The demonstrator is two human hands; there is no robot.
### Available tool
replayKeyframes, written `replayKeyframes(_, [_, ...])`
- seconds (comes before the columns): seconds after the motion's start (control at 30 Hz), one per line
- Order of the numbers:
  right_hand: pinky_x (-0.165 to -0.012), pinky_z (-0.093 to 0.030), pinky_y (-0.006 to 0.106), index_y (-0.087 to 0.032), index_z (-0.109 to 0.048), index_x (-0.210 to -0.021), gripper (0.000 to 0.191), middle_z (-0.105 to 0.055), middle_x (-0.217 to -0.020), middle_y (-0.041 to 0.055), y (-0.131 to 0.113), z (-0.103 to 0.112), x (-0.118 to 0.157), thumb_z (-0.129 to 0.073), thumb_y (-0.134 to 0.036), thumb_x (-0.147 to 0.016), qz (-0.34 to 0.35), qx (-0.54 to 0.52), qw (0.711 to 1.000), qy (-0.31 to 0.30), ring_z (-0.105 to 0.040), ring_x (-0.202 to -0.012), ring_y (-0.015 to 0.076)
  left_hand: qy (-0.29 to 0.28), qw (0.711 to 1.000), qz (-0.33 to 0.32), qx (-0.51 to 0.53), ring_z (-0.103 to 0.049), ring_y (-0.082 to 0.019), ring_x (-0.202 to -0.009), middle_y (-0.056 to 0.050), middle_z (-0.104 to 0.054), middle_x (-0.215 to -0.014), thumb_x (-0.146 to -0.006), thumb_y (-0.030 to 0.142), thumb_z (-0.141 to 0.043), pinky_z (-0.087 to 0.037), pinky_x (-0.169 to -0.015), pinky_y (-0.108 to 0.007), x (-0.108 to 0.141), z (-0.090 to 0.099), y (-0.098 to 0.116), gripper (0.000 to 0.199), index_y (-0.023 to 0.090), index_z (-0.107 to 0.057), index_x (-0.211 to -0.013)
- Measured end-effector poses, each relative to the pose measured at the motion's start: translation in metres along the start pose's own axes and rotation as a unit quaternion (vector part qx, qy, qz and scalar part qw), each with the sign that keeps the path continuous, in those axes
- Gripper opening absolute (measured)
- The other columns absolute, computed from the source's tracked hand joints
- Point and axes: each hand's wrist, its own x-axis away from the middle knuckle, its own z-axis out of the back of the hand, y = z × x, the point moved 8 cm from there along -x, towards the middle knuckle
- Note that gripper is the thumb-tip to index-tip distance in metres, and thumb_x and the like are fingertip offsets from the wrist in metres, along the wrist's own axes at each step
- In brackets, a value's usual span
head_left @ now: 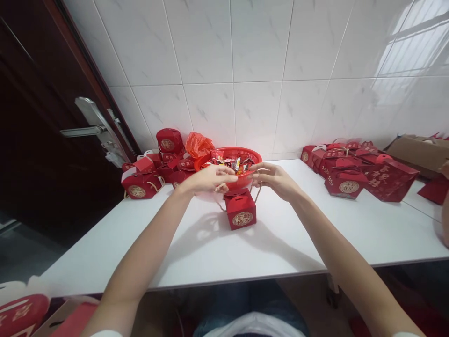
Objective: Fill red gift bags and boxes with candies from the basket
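Before the small red cardboard box (240, 211), white bench (224, 257) lies open; a round red plastic basket (239, 152) blocks behind.

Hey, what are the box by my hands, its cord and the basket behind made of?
Box: probably card, satin red, with crisp folded edges. Cord: perhaps matte twisted fibre, judging by its ropy texture. Basket: likely glossy plastic, given its perforated wall.

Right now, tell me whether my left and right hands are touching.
Apart: the head view shows the red basket through a gap between the left hand and right hand.
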Motion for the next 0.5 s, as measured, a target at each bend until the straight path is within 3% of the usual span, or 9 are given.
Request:
replayKeyframes(0.1, [-0.07, -0.054, 0.029, -0.017, -0.068, -0.093, 0.022, -0.072, -0.087, 0.0048, -0.02, -0.004, -0.002, -0.076, -0.024, -0.074, -0.003, 0.043, 0.999, -0.004, -0.067, -0.074, 0.0142, 0.021, 0.986, -0.035, 0.16, -0.07, -0.023, -0.089, -0.01, -0.068, -0.108, -0.073, 0.037, -0.081, -0.057, -0.085, -0.041, 0.005, 0.007, 0.023, 0.04, 0.017, -0.067, -0.105])
replayKeyframes(0.2, [-0.068, -0.055, 0.028, -0.016, -0.067, -0.092, 0.016, -0.072, -0.087, 0.0058, -0.034, -0.009, -0.003, -0.073, -0.02, -0.078, -0.024, 0.093, 0.995, 0.002, -0.067, -0.071, 0.0133, 0.034, 0.968, -0.068, 0.239, -0.07, -0.028, -0.101, -0.014, -0.067, -0.112, -0.077, 0.033, -0.078, -0.055, -0.094, -0.048, 0.005, 0.002, 0.047, 0.033, 0.015, -0.065, -0.101])
replayKeyframes(0.33, [-0.065, -0.057, 0.027, -0.016, -0.063, -0.095, 0.019, -0.072, -0.086, 0.0058, -0.05, -0.01, 0.003, -0.074, -0.014, -0.079, -0.04, 0.132, 0.99, 0.038, -0.069, -0.069, 0.014, 0.018, 0.964, -0.104, 0.243, -0.068, -0.027, -0.1, -0.015, -0.066, -0.105, -0.083, 0.03, -0.074, -0.053, -0.096, -0.049, -0.002, -0.021, 0.078, 0.023, 0.012, -0.064, -0.095])
replayKeyframes(0.5, [-0.059, -0.056, 0.026, -0.016, -0.059, -0.092, 0.023, -0.067, -0.072, 0.0017, -0.063, 0.007, 0.016, -0.071, -0.004, -0.077, -0.033, 0.193, 0.975, 0.106, -0.066, -0.06, 0.0131, -0.005, 0.973, -0.126, 0.194, -0.065, -0.021, -0.085, -0.011, -0.064, -0.095, -0.087, 0.028, -0.069, -0.055, -0.087, -0.043, -0.014, -0.05, 0.105, 0.016, 0.013, -0.063, -0.088])
